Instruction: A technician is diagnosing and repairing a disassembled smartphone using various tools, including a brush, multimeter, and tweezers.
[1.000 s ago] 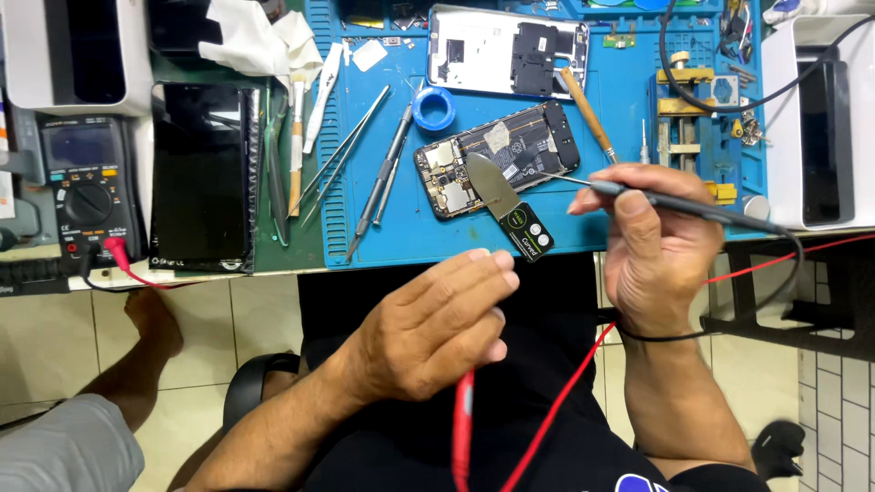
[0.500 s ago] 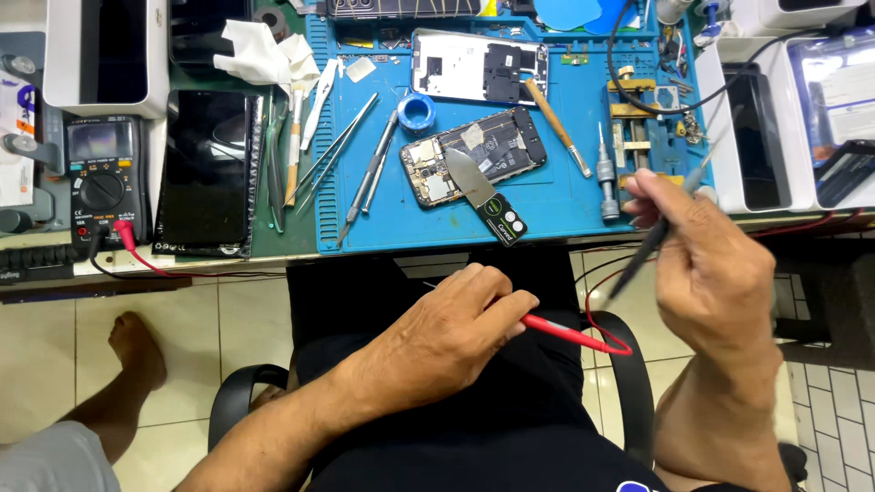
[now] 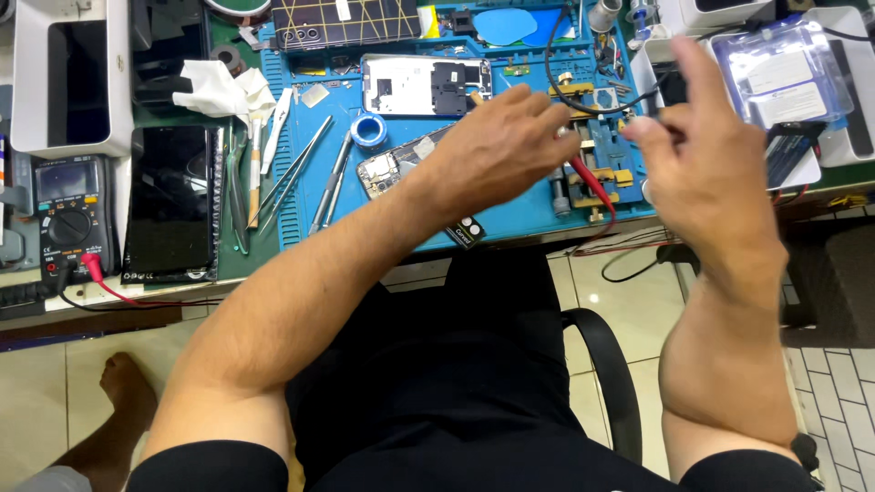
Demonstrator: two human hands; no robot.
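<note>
The left hand [image 3: 497, 146] reaches across the blue mat [image 3: 529, 214] on the surface, its fingers closed around a red probe [image 3: 588, 182] whose tip points down beside a small clamp [image 3: 592, 173]. The right hand [image 3: 715, 155] is raised near it, fingers partly spread, pinching a black probe [image 3: 670, 135]. A circuit board [image 3: 392, 169] lies just left of the forearm.

Phone repair workshop (blue mat [image 3: 510, 219], multimeter [image 3: 68, 214], tweezers [image 3: 292, 169]).
</note>
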